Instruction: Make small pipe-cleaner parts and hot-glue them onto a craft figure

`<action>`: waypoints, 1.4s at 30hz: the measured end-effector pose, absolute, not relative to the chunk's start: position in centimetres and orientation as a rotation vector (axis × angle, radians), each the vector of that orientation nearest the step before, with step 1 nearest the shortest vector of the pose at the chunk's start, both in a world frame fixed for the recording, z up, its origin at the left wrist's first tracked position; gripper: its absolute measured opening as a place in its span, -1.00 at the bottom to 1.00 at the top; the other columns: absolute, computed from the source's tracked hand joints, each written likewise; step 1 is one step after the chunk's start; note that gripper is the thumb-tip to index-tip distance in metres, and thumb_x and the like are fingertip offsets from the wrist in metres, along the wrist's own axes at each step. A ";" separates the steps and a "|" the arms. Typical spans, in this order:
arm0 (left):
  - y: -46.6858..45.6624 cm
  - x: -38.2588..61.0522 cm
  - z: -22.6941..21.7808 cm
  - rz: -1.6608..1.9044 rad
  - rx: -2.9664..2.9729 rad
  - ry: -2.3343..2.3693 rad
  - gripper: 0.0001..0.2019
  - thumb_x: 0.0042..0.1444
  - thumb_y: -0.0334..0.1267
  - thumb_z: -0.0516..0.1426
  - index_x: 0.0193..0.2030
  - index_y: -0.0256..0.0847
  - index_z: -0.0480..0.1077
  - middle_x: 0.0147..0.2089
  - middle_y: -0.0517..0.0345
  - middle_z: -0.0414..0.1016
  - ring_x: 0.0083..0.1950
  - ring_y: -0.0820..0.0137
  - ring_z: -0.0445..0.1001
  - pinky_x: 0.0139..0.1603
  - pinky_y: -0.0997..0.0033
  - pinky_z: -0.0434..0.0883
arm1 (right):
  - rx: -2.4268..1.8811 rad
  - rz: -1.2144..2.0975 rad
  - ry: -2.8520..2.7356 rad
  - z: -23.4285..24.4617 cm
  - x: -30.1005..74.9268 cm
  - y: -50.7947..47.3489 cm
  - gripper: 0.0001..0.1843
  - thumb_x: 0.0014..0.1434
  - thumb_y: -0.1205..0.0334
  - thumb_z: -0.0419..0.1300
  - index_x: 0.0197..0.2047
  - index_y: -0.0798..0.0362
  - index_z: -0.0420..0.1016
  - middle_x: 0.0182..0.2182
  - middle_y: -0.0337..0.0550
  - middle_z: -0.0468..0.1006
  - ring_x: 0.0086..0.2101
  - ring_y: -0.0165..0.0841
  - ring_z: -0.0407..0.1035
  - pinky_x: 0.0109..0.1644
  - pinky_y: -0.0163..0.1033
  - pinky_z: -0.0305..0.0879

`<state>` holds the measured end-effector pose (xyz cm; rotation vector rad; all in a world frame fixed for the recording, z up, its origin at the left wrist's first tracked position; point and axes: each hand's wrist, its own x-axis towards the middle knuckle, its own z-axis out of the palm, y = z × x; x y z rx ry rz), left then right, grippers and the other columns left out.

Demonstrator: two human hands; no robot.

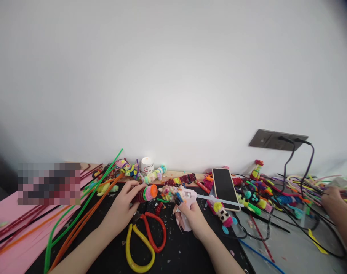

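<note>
My left hand point(124, 203) is closed round a striped pipe-cleaner roll point(148, 193), dark red and green with pink and orange at its end. In my right hand point(187, 213) is a white hot glue gun point(188, 198), its nozzle end crusted with colourful fuzz and pointing left toward the roll. A translucent glue stick point(219, 200) juts out of its back to the right. Scissors point(146, 238) with one yellow and one red handle lie on the black mat below my hands. A small dark red fuzzy piece point(159, 208) rests just above them.
Long green and orange pipe cleaners point(84, 201) cross the left side over a pink sheet point(7, 213). A paper cup point(147, 165) and a phone point(226, 186) are by the wall. Finished fuzzy figures point(223, 215) and cables point(301, 228) crowd the right. Another person's hand point(337, 205) reaches in there.
</note>
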<state>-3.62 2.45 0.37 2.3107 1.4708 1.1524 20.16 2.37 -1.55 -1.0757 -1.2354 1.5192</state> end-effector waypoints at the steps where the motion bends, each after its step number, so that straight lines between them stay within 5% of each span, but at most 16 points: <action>1: 2.5 -3.6 0.3 1.161 2.308 1.474 -0.53 0.01 -0.53 -0.03 0.06 -0.08 0.30 -0.02 0.02 0.28 0.05 0.20 0.34 0.05 0.18 0.35 | -1.073 1.525 -1.244 -1.5 20.2 2.3 -0.59 -0.03 -0.09 0.17 -0.55 0.13 0.35 -0.79 -0.32 0.35 -0.82 -0.57 0.10 -0.77 -0.47 -0.04; 42: 2.4 -3.6 0.5 1.172 2.330 1.466 -0.52 0.04 -0.54 -0.03 0.07 -0.03 0.27 -0.04 0.02 0.28 0.04 0.21 0.35 0.04 0.16 0.36 | -1.063 1.534 -1.279 -1.4 20.2 2.1 -0.60 -0.01 -0.07 0.17 -0.54 0.14 0.35 -0.79 -0.34 0.33 -0.82 -0.57 0.12 -0.76 -0.47 -0.03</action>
